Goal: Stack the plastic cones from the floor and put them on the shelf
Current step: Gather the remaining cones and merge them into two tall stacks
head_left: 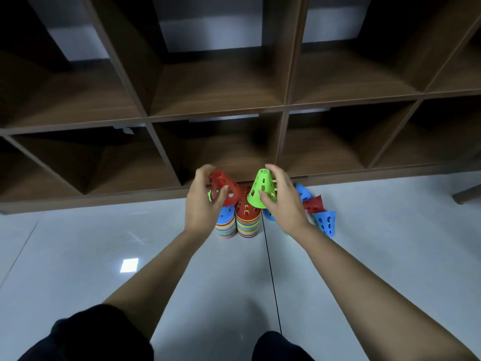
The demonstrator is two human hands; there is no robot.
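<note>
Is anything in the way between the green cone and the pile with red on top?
Nothing visible. The right hand holds the green perforated plastic cone just up and right of the striped stack topped by a red cone, only air between. The left hand holds its red plastic cone aside.

Two hands are in view, each holding one perforated plastic cone: the left hand [203, 204] a red cone [226, 186], the right hand [283, 201] a green cone [261, 188]. Two stacks stand between them, a blue-topped stack [226, 225] and a red-topped stack [247, 217], with too many layers to count. Three loose cones lie to the right: a far blue cone [303, 192], a loose red cone [315, 204] and a near blue cone [325, 222]. One wooden shelf [208, 112] shows two rows of compartments.
</note>
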